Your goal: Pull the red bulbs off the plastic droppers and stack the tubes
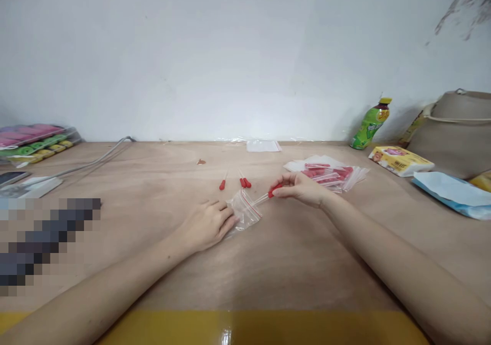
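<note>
The left hand (210, 223), half curled at nine o'clock of the clear bag (245, 213), probably steadies it; its grip is hidden. At two o'clock, the right hand (296, 187) pinches droppers (274, 191) by red ends, apparently so their clear tips face the bag's mouth.

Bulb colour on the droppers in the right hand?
Red bulbs, seen in the head view.

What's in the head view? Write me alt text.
A person's right hand points red-bulbed droppers at the mouth of a clear zip bag that the left hand touches on a wooden table. Three loose droppers lie beyond; bags with red contents lie to the right.
</note>
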A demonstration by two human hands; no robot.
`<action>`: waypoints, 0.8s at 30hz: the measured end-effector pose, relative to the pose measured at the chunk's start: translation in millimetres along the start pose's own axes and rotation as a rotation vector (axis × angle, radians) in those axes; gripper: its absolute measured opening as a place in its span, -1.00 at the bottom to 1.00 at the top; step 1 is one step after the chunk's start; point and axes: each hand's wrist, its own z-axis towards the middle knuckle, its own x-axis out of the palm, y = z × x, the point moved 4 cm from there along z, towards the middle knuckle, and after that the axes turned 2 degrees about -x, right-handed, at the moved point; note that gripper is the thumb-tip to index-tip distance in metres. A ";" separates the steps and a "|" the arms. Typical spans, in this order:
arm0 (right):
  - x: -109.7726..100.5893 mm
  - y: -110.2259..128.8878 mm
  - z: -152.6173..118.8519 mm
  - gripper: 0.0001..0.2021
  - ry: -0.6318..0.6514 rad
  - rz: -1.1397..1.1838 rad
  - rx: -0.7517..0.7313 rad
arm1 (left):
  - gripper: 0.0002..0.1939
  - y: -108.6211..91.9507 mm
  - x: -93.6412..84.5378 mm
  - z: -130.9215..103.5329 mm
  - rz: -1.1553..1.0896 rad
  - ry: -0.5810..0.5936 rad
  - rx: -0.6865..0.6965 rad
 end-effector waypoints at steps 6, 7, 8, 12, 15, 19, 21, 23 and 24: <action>-32.0 22.5 6.9 -0.66 -0.361 0.118 -0.229 | -0.60 -1.2 0.4 -1.7 -0.171 0.075 0.167; -32.3 25.5 9.7 -0.65 -0.422 0.122 -0.291 | -0.56 -2.4 1.7 -2.7 -0.184 0.134 0.195; -30.2 27.9 13.1 -0.65 -0.469 0.114 -0.353 | -0.54 -3.1 3.1 -4.3 -0.180 0.194 0.201; -0.6 33.2 27.6 -0.76 -0.507 -0.132 -0.619 | -0.57 0.4 8.3 -17.3 -0.112 0.272 0.140; 28.7 32.1 36.6 -0.83 -0.485 -0.515 -0.764 | -0.66 21.7 14.9 -29.9 -0.085 0.221 0.033; 54.8 23.9 52.8 -0.70 -0.377 -0.910 -0.829 | -0.70 77.9 19.6 -28.6 -0.054 0.207 -0.172; 61.9 19.4 62.0 -0.66 -0.321 -1.021 -0.831 | -0.68 110.7 19.4 -19.1 0.000 0.245 -0.360; 68.0 15.7 69.7 -0.65 -0.277 -1.101 -0.838 | -0.61 133.3 18.1 -6.3 0.021 0.232 -0.422; 71.2 14.3 72.7 -0.65 -0.257 -1.135 -0.846 | -0.57 141.6 18.6 -0.6 0.025 0.221 -0.442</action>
